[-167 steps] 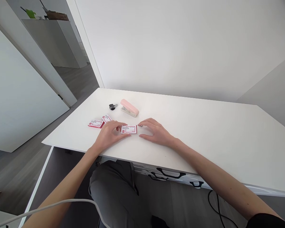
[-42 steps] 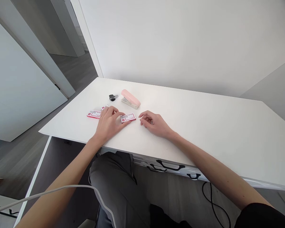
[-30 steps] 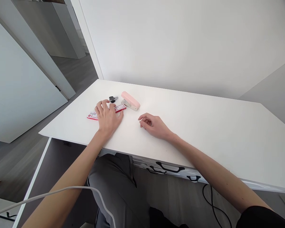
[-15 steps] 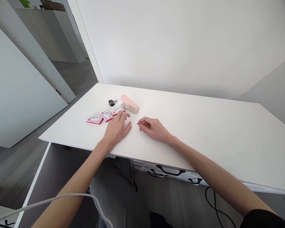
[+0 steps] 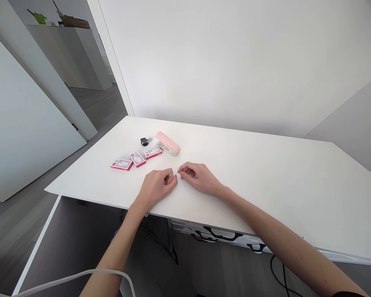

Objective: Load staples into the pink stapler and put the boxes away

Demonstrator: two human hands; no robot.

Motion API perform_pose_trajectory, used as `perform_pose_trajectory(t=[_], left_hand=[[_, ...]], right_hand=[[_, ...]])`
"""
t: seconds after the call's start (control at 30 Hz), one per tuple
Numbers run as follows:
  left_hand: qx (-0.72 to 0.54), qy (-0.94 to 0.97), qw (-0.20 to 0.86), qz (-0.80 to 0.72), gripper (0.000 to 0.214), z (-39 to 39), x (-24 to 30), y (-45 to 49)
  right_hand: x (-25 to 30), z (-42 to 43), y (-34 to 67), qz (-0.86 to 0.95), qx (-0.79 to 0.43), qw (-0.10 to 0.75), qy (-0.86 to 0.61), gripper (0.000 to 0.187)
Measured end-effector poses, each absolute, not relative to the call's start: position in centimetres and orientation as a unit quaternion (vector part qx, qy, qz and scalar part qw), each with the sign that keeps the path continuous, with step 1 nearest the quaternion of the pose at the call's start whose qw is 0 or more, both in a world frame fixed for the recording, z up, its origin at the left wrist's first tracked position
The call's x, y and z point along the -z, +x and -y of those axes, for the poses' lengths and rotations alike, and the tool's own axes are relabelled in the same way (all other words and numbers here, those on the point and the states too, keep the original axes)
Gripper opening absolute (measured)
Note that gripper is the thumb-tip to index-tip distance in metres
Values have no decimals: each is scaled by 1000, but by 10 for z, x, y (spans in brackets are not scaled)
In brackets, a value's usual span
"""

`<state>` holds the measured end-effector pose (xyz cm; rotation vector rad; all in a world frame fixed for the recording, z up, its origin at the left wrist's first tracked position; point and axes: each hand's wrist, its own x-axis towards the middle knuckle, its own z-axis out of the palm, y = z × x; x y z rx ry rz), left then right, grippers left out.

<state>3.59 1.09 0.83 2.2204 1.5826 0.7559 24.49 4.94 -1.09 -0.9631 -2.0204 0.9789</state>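
Note:
My left hand and my right hand rest on the white table near its front edge, fingertips almost touching. Both hands are curled into a pinch around something thin and tiny that I cannot make out. Behind them to the left lie three small red-and-white boxes in a row: one at the left, one in the middle, one at the right. A pink stapler lies just beyond the right box, with a small black clip-like item to its left.
The table meets a white wall at the back. Its left edge drops to a grey floor beside a white door panel. Black cables hang under the front edge, and a white cable crosses below my left arm.
My left hand moved the box that lay between my hands back next to the stapler, let it go, then returned to the front and pinched fingertip to fingertip with my right hand.

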Motion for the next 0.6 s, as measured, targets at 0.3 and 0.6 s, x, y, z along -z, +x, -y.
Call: perform_pose_trajectory(t=[0.3,0.6], left_hand=[[-298,751,198,-555,37,-11,-11,33],[-304,739,209,-564,34,-10,-11,33]], right_hand=[[13,-50,246,786,-367,340,-363,15],[13,-50,245,789,-366,338,-359,15]])
